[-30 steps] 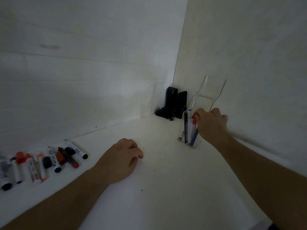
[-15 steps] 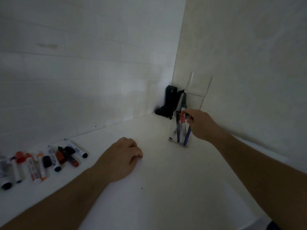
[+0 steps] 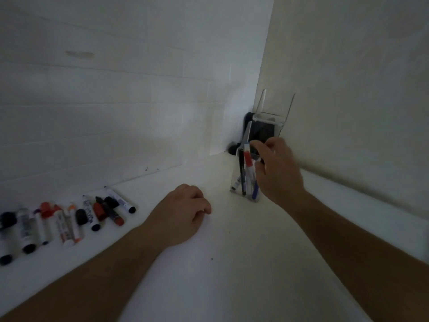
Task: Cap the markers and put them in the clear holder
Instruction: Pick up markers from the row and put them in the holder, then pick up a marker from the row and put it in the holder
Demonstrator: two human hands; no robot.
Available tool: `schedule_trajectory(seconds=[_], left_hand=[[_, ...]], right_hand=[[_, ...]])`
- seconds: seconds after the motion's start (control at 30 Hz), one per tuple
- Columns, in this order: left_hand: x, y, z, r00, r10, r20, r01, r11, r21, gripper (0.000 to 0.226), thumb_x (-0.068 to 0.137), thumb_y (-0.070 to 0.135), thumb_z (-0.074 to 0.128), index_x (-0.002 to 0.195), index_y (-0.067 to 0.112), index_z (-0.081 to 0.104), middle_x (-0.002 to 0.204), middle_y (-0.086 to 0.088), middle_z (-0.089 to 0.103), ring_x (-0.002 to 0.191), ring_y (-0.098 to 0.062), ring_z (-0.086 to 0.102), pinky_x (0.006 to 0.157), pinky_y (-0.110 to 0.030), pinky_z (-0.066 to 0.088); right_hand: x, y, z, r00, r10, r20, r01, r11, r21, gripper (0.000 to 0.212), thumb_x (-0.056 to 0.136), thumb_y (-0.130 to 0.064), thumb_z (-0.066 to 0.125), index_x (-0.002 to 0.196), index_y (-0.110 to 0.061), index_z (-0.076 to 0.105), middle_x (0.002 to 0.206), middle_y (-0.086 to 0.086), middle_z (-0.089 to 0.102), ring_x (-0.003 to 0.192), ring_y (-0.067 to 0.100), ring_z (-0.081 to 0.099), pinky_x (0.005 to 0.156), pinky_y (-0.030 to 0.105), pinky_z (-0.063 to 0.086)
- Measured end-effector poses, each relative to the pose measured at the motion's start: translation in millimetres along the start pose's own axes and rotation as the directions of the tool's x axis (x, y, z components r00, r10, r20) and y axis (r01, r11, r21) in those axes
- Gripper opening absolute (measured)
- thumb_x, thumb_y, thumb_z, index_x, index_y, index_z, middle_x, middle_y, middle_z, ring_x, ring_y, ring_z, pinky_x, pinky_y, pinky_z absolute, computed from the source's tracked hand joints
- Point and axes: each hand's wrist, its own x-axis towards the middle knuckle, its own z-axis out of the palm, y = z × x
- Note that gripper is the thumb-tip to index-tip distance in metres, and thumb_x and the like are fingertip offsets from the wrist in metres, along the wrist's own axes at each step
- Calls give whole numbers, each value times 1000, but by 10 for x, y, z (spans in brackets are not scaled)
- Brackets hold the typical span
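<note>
Holder (image 3: 241, 173) (corner-tight) at right hand (image 3: 276, 170)

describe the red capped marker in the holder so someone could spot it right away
Look to the corner where the two white walls meet; the clear holder stands there at the right hand. Among the markers upright inside, the red-capped marker is the only one with a red top.
</note>
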Motion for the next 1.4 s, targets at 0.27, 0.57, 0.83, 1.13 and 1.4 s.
schedule_trajectory(seconds=[0.27, 0.57, 0.83, 1.13, 1.4], left_hand=[[-39, -407, -643, 990, -138, 24, 133, 979, 153, 23, 86, 22, 58, 99, 34, 73, 102, 5, 68, 96, -21, 57, 84, -35, 47], [-670, -985, -1158, 857, -467, -218, 513, 817, 263, 28, 85, 14, 60, 106, 28, 71, 109, -2, 69, 104, -29, 55, 91, -42, 46], [-637, -856, -1032, 807, -579, -115, 583, 753, 306, 33, 79, 46, 52, 109, 39, 65, 101, 11, 66, 100, -22, 50, 89, -39, 42], [-521, -778, -931, 713, -701, 18, 629, 650, 426, 43, 74, 54, 46, 112, 41, 63, 110, 6, 61, 109, -26, 44, 95, -45, 30], [-473, -818, -948, 659, -751, 24, 658, 592, 465, 35, 75, 49, 48, 105, 44, 66, 93, 11, 61, 103, -23, 46, 92, -44, 30]], right_hand=[[-157, -1131, 469, 962, -176, 209, 77, 908, 412, 44, 94, -18, 61, 137, -26, 55, 125, -2, 52, 102, 7, 47, 94, 25, 44], [-34, -2234, 988, 814, -424, 397, 74, 754, 653, 22, 94, -30, 62, 115, -34, 68, 107, 0, 55, 86, 14, 54, 79, 26, 44], [61, -2078, 981, 762, -333, 555, 225, 940, 255, 41, 98, -58, 42, 109, -26, 65, 98, 5, 63, 91, 25, 62, 70, 33, 45], [-212, -1331, 791, 876, -125, 466, -31, 949, 313, 34, 100, -61, 39, 108, -29, 48, 75, -1, 59, 69, 21, 57, 65, 35, 48], [-238, -1293, 806, 912, -40, 408, -184, 850, 494, 41, 100, -65, 35, 98, -32, 59, 67, -5, 62, 67, 13, 59, 67, 33, 50]])
